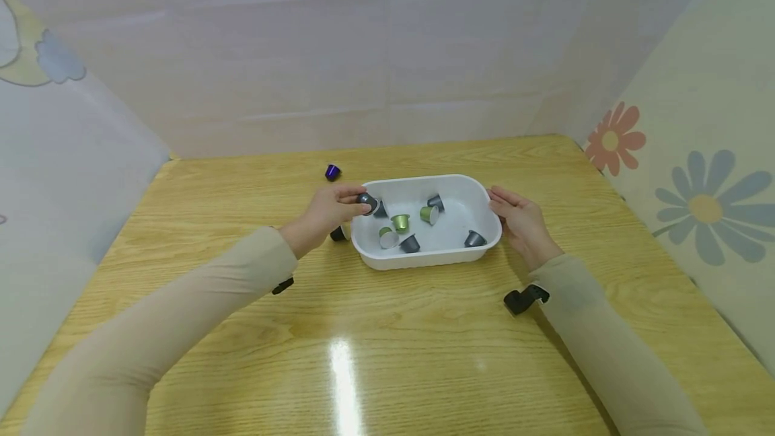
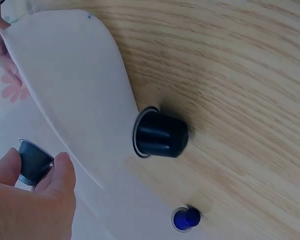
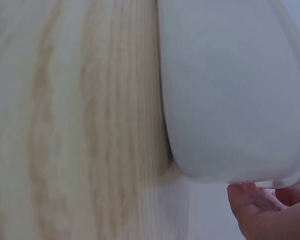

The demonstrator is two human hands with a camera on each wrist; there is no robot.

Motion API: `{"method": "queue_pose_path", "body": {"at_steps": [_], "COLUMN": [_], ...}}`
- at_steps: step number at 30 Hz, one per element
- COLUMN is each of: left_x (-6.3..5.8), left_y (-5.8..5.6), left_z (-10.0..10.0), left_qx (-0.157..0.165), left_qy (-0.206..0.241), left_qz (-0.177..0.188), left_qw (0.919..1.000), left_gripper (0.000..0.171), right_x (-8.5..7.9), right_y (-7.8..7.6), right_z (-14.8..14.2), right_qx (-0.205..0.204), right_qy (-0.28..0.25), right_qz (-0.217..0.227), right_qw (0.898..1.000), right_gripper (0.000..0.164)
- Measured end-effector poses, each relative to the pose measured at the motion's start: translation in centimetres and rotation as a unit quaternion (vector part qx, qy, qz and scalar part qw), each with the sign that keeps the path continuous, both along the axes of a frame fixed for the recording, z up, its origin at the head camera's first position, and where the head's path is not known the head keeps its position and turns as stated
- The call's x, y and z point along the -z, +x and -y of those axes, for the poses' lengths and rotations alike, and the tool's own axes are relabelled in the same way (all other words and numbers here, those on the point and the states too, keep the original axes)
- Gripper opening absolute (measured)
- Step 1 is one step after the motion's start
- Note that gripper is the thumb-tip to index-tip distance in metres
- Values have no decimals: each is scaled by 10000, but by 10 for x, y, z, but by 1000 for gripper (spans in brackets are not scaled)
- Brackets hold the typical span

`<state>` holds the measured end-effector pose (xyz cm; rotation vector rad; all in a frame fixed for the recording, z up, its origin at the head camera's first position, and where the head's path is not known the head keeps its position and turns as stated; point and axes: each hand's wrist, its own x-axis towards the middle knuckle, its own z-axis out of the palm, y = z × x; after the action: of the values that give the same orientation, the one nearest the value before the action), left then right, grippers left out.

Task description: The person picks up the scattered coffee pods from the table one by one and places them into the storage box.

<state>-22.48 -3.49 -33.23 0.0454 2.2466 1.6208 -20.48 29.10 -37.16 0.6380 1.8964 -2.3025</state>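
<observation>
My left hand pinches a dark grey coffee capsule between thumb and fingers, over the left end of a white oblong container. In the left wrist view the held capsule shows between the fingertips. My right hand is at the container's right end, its extended fingers touching the outer wall near the rim. Inside the container lie several capsules, among them a green capsule and a dark grey capsule at the right.
A black capsule lies on its side on the wooden table, against the container's left end. Farther back on the table is a purple-blue capsule. Pale walls border the table at the back and sides.
</observation>
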Motion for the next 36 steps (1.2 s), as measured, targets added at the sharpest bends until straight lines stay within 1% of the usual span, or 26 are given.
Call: {"method": "queue_pose_path", "body": {"at_steps": [3, 7, 12, 17, 29, 33, 36], "left_x": [1, 0, -1, 1, 7, 8, 9], "left_y": [0, 3, 7, 9, 14, 15, 16], "left_z": [-7, -14, -20, -26, -46, -54, -60], "left_qx": [32, 126, 187, 283, 648, 681, 677], "left_qy": [-65, -36, -34, -67, 119, 199, 168], "left_qz": [23, 25, 51, 75, 153, 189, 182], "left_qw": [10000, 9999, 9998, 9995, 9977, 9973, 9974], "left_gripper": [46, 46, 45, 46, 46, 46, 44], "right_x": [0, 1, 1, 2, 4, 4, 3], "right_y": [0, 0, 0, -1, -1, 0, 1], "right_z": [0, 0, 0, 0, -1, -1, -1], "right_qx": [8, 20, 30, 9, 23, 22, 26], "right_qy": [-17, -1, 93, 65, 83, 44, 14], "right_qz": [5, 13, 38, 2, -33, -51, -65], "right_qw": [10000, 10000, 9999, 10000, 10000, 10000, 10000], "right_gripper": [54, 54, 53, 53, 53, 53, 53]}}
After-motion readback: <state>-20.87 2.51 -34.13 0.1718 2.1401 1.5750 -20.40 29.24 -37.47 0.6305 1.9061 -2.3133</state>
